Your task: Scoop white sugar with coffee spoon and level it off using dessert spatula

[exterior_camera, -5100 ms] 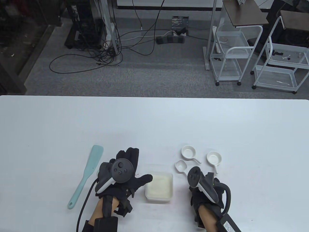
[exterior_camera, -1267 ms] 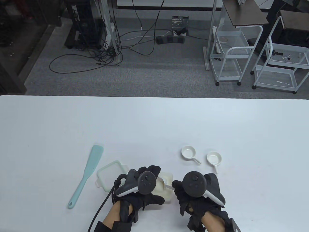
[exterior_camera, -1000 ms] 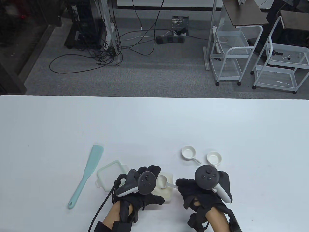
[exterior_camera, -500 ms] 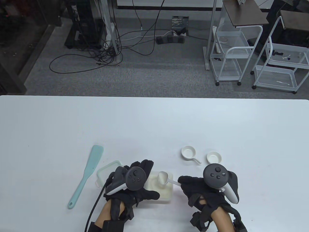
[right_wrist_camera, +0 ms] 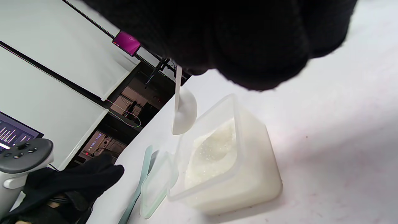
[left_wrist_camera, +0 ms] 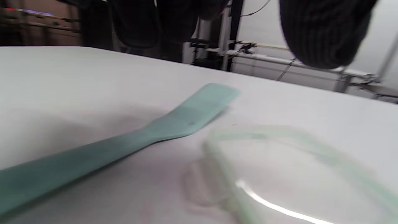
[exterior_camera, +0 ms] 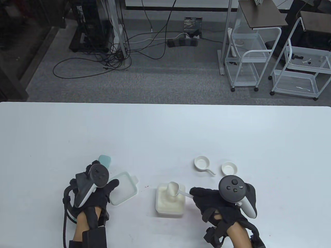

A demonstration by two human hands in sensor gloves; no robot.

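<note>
I see a matte white table (exterior_camera: pixel 165 129), grey carpet above. My right hand (exterior_camera: pixel 207 200) pinches the glossy coffee spoon (exterior_camera: pixel 173 190) over the square sugar tub (exterior_camera: pixel 170 206), lower centre. Left hand (exterior_camera: pixel 97 192), fingers relaxed, above the mint spatula (left_wrist_camera: pixel 174 124), lower left.

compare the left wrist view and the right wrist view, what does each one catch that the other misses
Only the left wrist view shows the whole flat blade of the dessert spatula lying on the table, with nothing gripping it there.

Only the right wrist view shows the coffee spoon held by the right hand above the open sugar container, the white sugar inside it, and the left hand off to the side.

Both show the container's lid lying beside the spatula, blurred in the left wrist view.
</note>
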